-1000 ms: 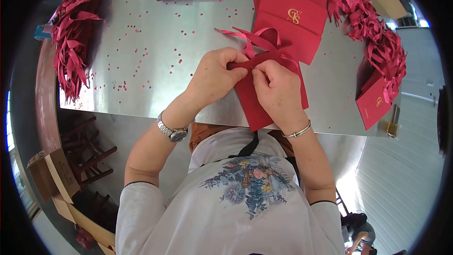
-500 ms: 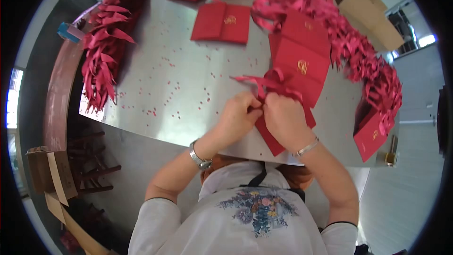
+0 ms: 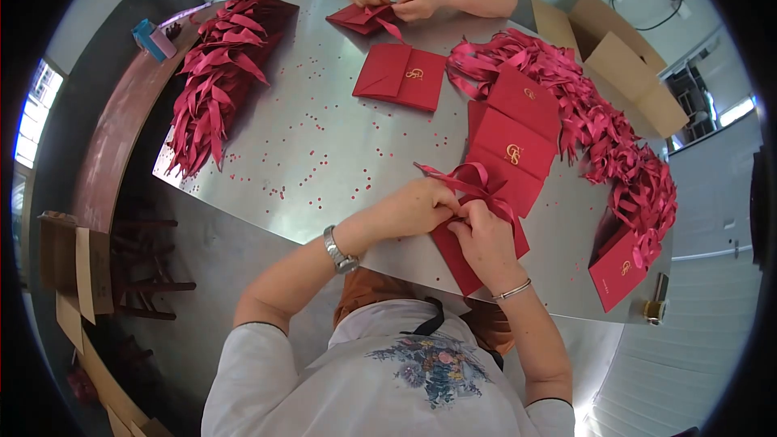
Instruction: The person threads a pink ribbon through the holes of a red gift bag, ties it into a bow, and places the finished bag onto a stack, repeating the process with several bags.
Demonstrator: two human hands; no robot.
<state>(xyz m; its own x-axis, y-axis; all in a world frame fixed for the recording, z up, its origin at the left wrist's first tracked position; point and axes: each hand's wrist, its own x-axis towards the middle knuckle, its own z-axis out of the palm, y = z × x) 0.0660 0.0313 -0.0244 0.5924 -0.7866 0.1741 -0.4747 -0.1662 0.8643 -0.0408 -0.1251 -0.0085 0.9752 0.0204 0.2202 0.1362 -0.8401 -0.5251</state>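
A red paper gift bag [image 3: 459, 260] lies at the table's near edge, right under both hands. My left hand [image 3: 426, 205] is closed in a pinch at the bag's top edge, on the red ribbon [image 3: 472, 184]. From the other side my right hand [image 3: 490, 244] pinches the same ribbon, its fingertips almost touching the left ones. Loops and a loose ribbon end stick up beyond my fingers. Exactly how the ribbon runs between the fingertips is hidden. Just past the hands, overlapping red bags with gold lettering [image 3: 511, 152] lie flat.
Rows of ribboned bags stand at the left [image 3: 212, 85] and along the right [image 3: 595, 117]. Another stack of red bags [image 3: 401, 75] lies mid-table. Across the table, a co-worker's hands [image 3: 392, 0] handle a bag. Small red dots litter the metal tabletop [image 3: 324, 202]. A cardboard box [image 3: 631, 65] stands behind.
The camera view has shifted, so the table sits lower and more of the co-worker shows. Both my hands stay closed on the ribbon; their fingertips have drawn nearer together.
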